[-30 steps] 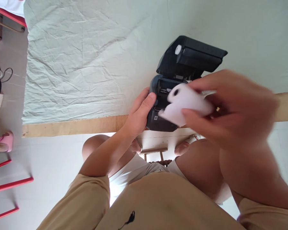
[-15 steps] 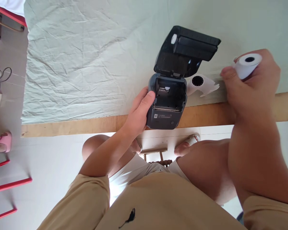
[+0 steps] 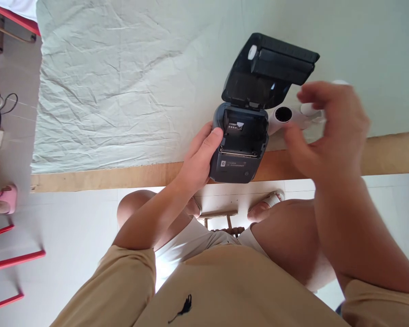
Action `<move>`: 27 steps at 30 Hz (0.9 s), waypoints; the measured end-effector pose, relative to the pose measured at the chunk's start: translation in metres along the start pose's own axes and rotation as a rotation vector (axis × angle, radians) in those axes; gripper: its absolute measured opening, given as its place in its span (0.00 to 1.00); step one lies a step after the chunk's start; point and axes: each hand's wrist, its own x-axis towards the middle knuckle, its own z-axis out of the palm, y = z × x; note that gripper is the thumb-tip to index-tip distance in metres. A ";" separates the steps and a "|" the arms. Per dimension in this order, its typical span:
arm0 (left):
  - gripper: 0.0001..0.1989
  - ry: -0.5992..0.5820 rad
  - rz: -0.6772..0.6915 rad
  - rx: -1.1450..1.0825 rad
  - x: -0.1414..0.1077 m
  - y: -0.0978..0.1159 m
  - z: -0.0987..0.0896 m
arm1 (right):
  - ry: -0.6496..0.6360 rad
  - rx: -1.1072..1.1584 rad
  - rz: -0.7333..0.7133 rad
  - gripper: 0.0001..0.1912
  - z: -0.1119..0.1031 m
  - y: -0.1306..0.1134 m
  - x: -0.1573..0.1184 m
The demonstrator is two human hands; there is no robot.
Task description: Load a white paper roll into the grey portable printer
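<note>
Gripping the black printer along its left side, the left hand has its thumb over the rim, right at the near edge of the table! The lid is swung wide open, leaning away from the person, and the hollow inside faces up. Over on the other side, the right hand is spread, thumb and fingers well apart, around the white paper roll (whether skin meets paper, I can't tell from here). That roll sits just beside the printer, its dark core showing. Beyond the knuckles peeks something white, mostly hidden. Beneath it all, pale green cloth covers the table, creased on the left.
</note>
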 end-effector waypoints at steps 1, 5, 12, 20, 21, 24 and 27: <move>0.24 0.002 -0.007 -0.001 0.000 0.000 0.000 | -0.043 -0.018 0.021 0.32 0.007 -0.001 -0.003; 0.26 -0.002 -0.001 -0.028 -0.001 0.000 0.002 | -0.072 -0.050 0.151 0.37 0.028 0.006 -0.012; 0.26 0.006 0.005 -0.011 -0.001 -0.001 0.001 | -0.121 0.106 0.140 0.25 0.019 0.000 -0.006; 0.27 0.005 0.006 -0.030 0.001 0.000 0.002 | 0.246 0.131 0.111 0.35 0.028 0.006 -0.006; 0.26 0.002 0.009 -0.027 0.001 0.001 0.002 | 0.314 0.157 0.098 0.35 0.028 0.003 -0.005; 0.28 -0.023 0.010 -0.004 0.000 0.001 0.000 | 0.353 0.246 -0.020 0.24 0.028 -0.016 -0.002; 0.28 -0.048 0.013 0.020 -0.001 0.000 -0.003 | 0.344 0.324 -0.100 0.14 0.032 -0.043 -0.001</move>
